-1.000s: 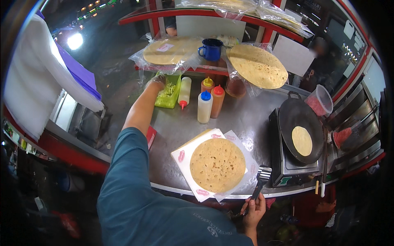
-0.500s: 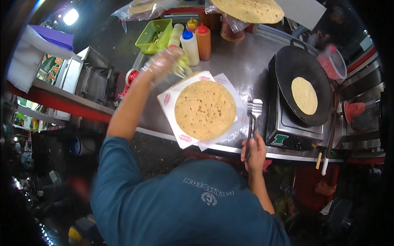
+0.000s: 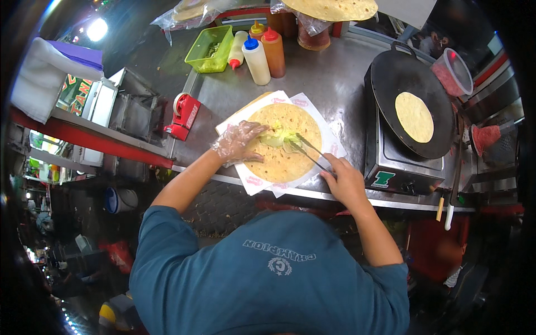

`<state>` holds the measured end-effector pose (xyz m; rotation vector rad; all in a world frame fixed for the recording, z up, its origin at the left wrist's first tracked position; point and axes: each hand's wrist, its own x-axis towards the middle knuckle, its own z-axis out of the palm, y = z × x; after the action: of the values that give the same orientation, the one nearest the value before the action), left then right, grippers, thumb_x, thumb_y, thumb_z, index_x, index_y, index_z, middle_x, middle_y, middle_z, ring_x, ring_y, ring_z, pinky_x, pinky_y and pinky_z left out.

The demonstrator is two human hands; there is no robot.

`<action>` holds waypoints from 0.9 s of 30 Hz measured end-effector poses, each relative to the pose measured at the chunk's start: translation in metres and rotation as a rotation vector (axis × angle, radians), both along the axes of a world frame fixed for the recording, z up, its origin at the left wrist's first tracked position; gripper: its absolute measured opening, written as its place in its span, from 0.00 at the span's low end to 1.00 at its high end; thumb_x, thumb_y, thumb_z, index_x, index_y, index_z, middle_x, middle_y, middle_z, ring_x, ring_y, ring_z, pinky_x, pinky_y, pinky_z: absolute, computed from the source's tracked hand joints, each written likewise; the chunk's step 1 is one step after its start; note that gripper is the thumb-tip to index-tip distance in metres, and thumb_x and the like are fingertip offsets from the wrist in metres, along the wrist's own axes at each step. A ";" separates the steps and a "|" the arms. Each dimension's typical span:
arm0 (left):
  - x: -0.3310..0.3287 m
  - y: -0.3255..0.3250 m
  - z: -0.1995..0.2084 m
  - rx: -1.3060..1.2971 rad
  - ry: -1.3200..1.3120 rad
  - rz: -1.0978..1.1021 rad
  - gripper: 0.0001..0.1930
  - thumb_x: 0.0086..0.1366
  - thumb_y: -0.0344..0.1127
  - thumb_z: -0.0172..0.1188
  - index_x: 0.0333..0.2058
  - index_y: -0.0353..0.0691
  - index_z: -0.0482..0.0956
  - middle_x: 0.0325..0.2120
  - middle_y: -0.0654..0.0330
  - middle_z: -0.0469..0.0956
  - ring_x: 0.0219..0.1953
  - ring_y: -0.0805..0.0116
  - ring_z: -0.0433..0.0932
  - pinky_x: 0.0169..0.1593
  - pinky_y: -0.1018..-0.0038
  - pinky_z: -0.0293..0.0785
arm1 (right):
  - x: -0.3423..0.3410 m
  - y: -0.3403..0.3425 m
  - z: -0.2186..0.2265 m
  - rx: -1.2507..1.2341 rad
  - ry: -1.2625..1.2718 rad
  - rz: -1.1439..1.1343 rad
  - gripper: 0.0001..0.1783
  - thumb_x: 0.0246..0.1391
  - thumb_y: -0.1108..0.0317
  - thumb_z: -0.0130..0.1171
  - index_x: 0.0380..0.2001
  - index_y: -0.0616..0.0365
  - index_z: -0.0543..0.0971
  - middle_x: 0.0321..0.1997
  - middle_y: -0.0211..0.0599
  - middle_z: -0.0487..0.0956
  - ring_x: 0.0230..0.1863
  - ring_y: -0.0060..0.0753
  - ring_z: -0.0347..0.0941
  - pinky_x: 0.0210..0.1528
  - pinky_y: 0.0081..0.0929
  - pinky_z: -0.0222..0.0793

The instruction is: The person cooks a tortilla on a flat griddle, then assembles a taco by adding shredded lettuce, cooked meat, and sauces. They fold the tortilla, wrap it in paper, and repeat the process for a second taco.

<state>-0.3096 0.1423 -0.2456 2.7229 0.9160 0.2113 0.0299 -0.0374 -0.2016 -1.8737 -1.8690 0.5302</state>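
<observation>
- The left hand [image 3: 239,142], in a clear plastic glove, rests with its fingers spread loosely on the left part of the flatbread [image 3: 283,142]; it grips nothing, and its fingertips lie just beside the lettuce [image 3: 277,137].
- The right hand [image 3: 343,180], bare, is closed around the handle end of the metal tongs [image 3: 306,149], whose tips reach onto the middle of the flatbread beside the lettuce.
- The flatbread lies flat and open on white printed wrapping paper [image 3: 324,125], near the front edge of the steel tabletop [image 3: 329,78].
- The lettuce forms a small pale-green heap near the centre of the flatbread, between the gloved fingers and the tong tips.
- A red tape dispenser [image 3: 183,115] sits at the left edge of the tabletop, apart from the paper.
- Behind the paper stand squeeze bottles [image 3: 258,61]: white ones with red and blue caps, and orange-brown ones, close together.
- A green tub [image 3: 210,49] sits left of the bottles.
- On the right, a round black griddle [image 3: 410,84] carries a smaller tortilla [image 3: 414,116].
- A bagged stack of flatbreads [image 3: 332,8] lies at the back.
</observation>
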 end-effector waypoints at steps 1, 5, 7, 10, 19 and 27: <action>-0.010 0.006 -0.006 0.020 -0.033 -0.036 0.51 0.53 0.61 0.74 0.72 0.48 0.63 0.62 0.49 0.73 0.65 0.42 0.69 0.67 0.50 0.67 | -0.001 -0.001 0.005 -0.017 0.035 -0.028 0.28 0.58 0.56 0.69 0.61 0.47 0.79 0.37 0.41 0.81 0.36 0.49 0.80 0.42 0.41 0.76; 0.003 0.017 -0.011 -0.217 -0.193 0.228 0.30 0.66 0.51 0.66 0.62 0.45 0.72 0.55 0.49 0.77 0.53 0.49 0.79 0.57 0.52 0.75 | -0.027 0.024 -0.012 0.108 0.054 -0.053 0.27 0.58 0.57 0.69 0.60 0.46 0.79 0.38 0.39 0.81 0.34 0.47 0.80 0.40 0.41 0.76; 0.020 0.024 -0.020 -0.153 -0.300 0.169 0.23 0.73 0.53 0.57 0.58 0.47 0.76 0.54 0.49 0.78 0.53 0.48 0.80 0.55 0.52 0.77 | -0.033 0.025 -0.009 0.035 -0.102 0.001 0.27 0.59 0.57 0.66 0.62 0.47 0.78 0.39 0.41 0.81 0.35 0.50 0.81 0.37 0.44 0.77; 0.045 0.020 -0.006 -0.132 -0.305 0.044 0.17 0.72 0.48 0.60 0.53 0.47 0.79 0.44 0.52 0.79 0.46 0.50 0.81 0.50 0.56 0.79 | -0.023 0.007 -0.001 0.043 -0.183 0.019 0.27 0.59 0.56 0.66 0.62 0.46 0.78 0.39 0.40 0.81 0.35 0.49 0.81 0.37 0.44 0.77; 0.006 0.039 -0.014 -0.268 -0.383 -0.007 0.14 0.73 0.45 0.61 0.49 0.46 0.84 0.35 0.57 0.79 0.41 0.60 0.81 0.49 0.64 0.77 | -0.041 0.019 -0.022 0.175 0.067 -0.084 0.28 0.59 0.58 0.68 0.63 0.45 0.79 0.38 0.40 0.80 0.34 0.47 0.80 0.39 0.40 0.77; 0.042 0.024 0.030 -0.974 -0.856 0.212 0.11 0.77 0.40 0.57 0.49 0.42 0.82 0.34 0.70 0.74 0.32 0.82 0.65 0.38 0.80 0.68 | -0.009 -0.028 0.020 0.044 0.021 -0.147 0.28 0.59 0.58 0.68 0.62 0.46 0.78 0.40 0.43 0.81 0.37 0.50 0.81 0.39 0.41 0.77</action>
<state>-0.2680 0.1662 -0.2151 1.4186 0.7350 0.6836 0.0206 -0.0649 -0.1821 -1.9505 -1.6994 0.4534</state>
